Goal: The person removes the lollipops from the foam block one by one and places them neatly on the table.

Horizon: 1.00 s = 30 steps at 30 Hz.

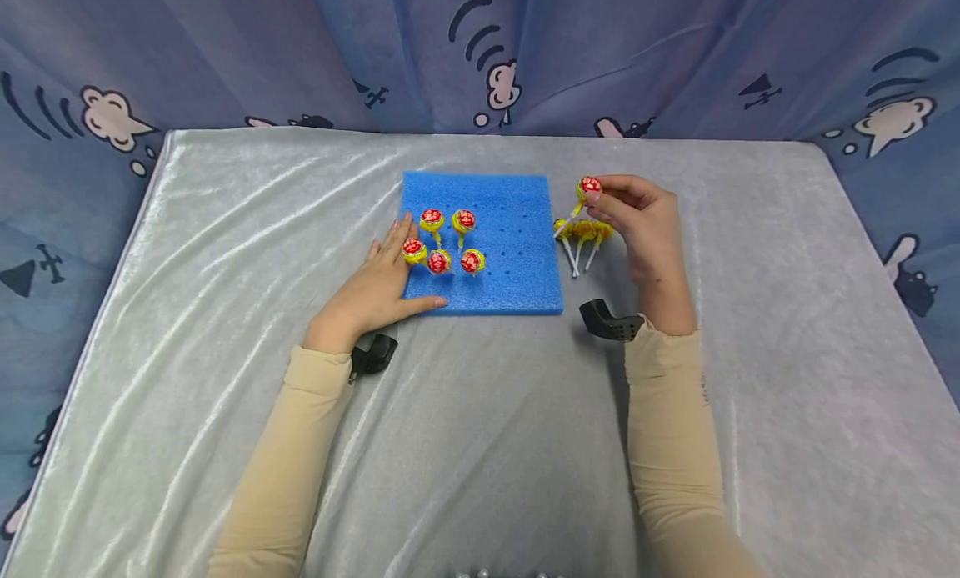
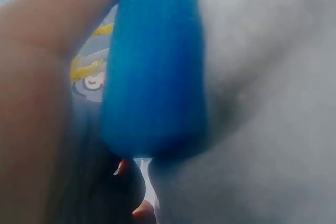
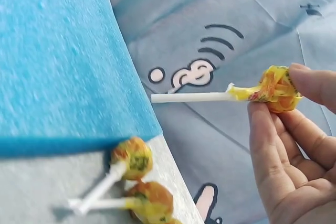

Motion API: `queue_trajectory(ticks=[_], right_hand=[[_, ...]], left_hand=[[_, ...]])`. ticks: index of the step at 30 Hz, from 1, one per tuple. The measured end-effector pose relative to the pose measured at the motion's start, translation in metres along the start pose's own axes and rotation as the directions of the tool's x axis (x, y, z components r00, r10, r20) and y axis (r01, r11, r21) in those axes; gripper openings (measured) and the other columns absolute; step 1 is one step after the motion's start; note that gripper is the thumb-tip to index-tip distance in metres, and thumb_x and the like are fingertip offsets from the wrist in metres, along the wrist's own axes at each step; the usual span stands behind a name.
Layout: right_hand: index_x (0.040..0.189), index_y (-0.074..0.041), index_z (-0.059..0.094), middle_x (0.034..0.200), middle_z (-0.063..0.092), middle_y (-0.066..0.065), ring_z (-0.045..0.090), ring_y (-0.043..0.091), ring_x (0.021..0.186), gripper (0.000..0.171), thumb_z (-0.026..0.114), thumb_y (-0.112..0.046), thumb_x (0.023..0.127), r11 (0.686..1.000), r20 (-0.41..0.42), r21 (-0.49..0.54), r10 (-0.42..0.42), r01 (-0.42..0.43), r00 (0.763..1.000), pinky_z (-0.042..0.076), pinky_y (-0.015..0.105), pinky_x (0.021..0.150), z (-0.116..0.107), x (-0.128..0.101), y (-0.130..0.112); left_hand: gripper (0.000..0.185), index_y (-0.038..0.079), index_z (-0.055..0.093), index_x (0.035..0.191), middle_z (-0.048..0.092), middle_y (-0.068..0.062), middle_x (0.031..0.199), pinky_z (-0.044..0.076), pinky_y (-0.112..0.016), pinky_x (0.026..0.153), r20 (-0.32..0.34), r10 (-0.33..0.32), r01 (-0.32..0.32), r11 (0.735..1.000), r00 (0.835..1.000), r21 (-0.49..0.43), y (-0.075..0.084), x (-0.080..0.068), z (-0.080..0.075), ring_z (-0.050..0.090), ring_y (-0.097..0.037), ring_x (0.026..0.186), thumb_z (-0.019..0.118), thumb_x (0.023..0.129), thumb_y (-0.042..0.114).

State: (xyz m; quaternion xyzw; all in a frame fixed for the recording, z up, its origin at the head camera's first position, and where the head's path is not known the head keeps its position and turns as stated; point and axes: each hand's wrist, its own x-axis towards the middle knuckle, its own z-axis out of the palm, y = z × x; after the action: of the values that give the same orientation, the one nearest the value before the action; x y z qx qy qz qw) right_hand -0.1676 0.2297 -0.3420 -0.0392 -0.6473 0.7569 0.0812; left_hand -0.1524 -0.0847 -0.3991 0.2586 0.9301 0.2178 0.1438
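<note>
The left hand (image 1: 378, 284) lies flat with relaxed fingers on the blue foam board (image 1: 517, 253), at its 8 o'clock corner, seemingly pinning it steady; five lollipops (image 1: 448, 243) stand planted in the board's holes beside the fingers. The right hand (image 1: 643, 228) pinches a lollipop (image 1: 588, 188) by its wrapped head, stick pointing down-left, at 3 o'clock of the board, above a small loose pile of lollipops (image 1: 581, 234). A silvery crinkled cloth (image 1: 480, 444) covers the worktop; blue cartoon-printed curtains (image 1: 225, 52) enclose it
</note>
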Motion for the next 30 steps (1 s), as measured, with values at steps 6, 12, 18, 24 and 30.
queue_trajectory(ticks=[6,12,18,24,30], right_hand=[[0.089,0.001,0.072,0.088,0.068,0.009,0.064,0.017,0.077,0.010,0.073,0.002,0.079,1.000,-0.058,-0.005,0.022,-0.022,0.998,0.055,0.023,0.070,-0.011,0.000,-0.004],[0.088,0.003,0.072,0.088,0.068,0.010,0.065,0.018,0.078,0.011,0.075,0.002,0.077,0.998,-0.098,0.033,0.048,-0.045,0.994,0.055,0.024,0.069,-0.028,0.001,-0.009],[0.086,0.003,0.072,0.085,0.070,0.009,0.066,0.018,0.076,0.010,0.075,0.004,0.077,0.993,-0.118,0.060,0.111,-0.104,0.987,0.055,0.024,0.068,-0.044,0.003,-0.010],[0.082,0.000,0.073,0.084,0.070,0.006,0.067,0.015,0.073,0.005,0.074,0.001,0.078,0.984,-0.142,0.026,0.181,-0.179,0.973,0.055,0.024,0.068,-0.057,0.004,-0.005],[0.077,-0.006,0.072,0.081,0.070,0.002,0.068,0.011,0.071,0.012,0.066,0.000,0.085,0.952,-0.128,-0.023,0.300,-0.305,0.945,0.055,0.023,0.068,-0.076,0.005,0.007]], left_hand=[[0.064,-0.003,0.061,0.076,0.002,-0.016,0.157,0.004,-0.044,0.115,-0.039,0.021,-0.019,0.998,0.999,0.068,0.000,0.002,0.001,-0.006,-0.024,0.144,0.058,0.083,0.061],[0.059,0.004,0.055,0.065,0.004,-0.017,0.157,0.007,-0.043,0.115,-0.052,0.053,-0.047,0.993,0.997,0.107,0.001,0.001,0.000,-0.002,-0.027,0.144,0.059,0.083,0.060],[0.059,0.002,0.055,0.065,0.005,-0.017,0.157,0.010,-0.045,0.114,-0.040,0.064,-0.060,0.994,0.997,0.093,0.001,0.001,-0.001,0.000,-0.028,0.144,0.059,0.085,0.058],[0.065,-0.007,0.064,0.083,0.004,-0.015,0.157,0.010,-0.045,0.114,-0.037,0.057,-0.055,0.996,0.998,0.070,0.002,0.000,-0.002,-0.001,-0.026,0.144,0.058,0.085,0.058],[0.079,-0.013,0.058,0.118,0.001,-0.013,0.158,0.010,-0.046,0.114,-0.028,0.036,-0.034,0.997,0.999,0.068,0.002,0.000,-0.001,-0.004,-0.025,0.144,0.057,0.086,0.059]])
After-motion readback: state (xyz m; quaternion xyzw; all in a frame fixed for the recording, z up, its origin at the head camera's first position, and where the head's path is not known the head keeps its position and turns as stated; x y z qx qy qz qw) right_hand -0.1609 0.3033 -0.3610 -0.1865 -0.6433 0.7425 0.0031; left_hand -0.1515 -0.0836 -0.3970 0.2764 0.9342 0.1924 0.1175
